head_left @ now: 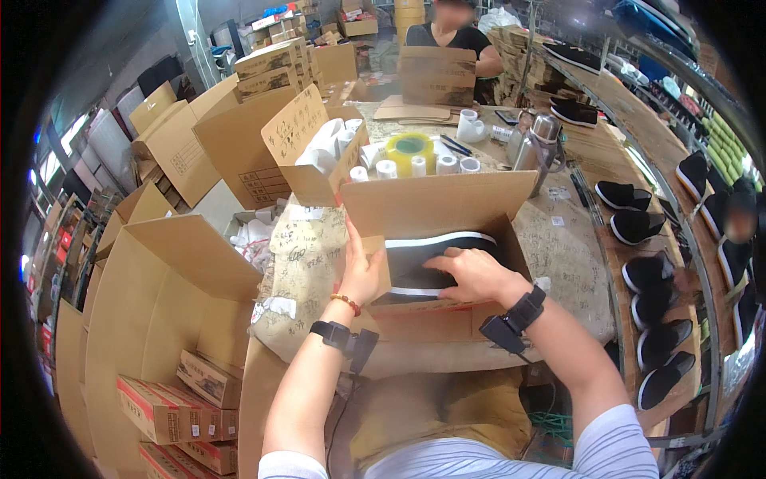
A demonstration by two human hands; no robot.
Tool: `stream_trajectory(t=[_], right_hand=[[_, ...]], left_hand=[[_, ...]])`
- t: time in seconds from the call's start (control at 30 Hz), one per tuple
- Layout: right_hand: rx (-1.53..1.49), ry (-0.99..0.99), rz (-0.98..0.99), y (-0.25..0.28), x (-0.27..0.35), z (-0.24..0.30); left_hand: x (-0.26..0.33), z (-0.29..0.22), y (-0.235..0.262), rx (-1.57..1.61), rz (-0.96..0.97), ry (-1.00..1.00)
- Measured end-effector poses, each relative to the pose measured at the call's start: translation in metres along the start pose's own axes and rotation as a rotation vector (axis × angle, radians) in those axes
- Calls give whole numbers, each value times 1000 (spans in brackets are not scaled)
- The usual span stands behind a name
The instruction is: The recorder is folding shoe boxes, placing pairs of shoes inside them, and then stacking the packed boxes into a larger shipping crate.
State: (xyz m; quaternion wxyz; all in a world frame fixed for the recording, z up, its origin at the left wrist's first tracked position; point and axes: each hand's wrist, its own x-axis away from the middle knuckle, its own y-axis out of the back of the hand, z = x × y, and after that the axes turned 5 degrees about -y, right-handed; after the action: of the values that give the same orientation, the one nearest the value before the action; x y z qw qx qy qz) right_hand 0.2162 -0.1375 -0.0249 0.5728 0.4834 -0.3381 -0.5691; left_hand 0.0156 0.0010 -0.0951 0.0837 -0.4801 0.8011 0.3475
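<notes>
An open cardboard shoe box [423,325] lies before me on the table, its lid [439,199] standing up at the back. Inside are black shoes [405,271] on their sides, with white sole edges showing. My left hand [361,267] grips the box's left end flap, thumb and fingers on either side of the cardboard. My right hand [483,275] reaches into the box with bent fingers and thumb on the near shoe. Part of that shoe is hidden under the hand.
A large open carton [152,295] at left holds several shoe boxes [152,407]. Behind my box stand white rolls [386,169], yellow tape [410,148] and a metal flask [540,144]. Black shoes [638,227] line the right rack. A person [455,36] stands across the table.
</notes>
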Motion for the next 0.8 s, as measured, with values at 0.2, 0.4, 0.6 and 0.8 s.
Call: stream_trajectory(t=[0.2, 0.4, 0.6, 0.8], right_hand=[[4, 36, 186, 3, -10, -4], [-91, 84, -79, 1, 15, -36], [-441, -489, -795, 9, 58, -115], [-397, -450, -588, -51, 57, -130]], left_hand=[[3, 1, 5, -33, 27, -21], [3, 0, 2, -18, 78, 39], [-7, -4, -8, 24, 56, 57], [3, -5, 9, 51, -179, -226]])
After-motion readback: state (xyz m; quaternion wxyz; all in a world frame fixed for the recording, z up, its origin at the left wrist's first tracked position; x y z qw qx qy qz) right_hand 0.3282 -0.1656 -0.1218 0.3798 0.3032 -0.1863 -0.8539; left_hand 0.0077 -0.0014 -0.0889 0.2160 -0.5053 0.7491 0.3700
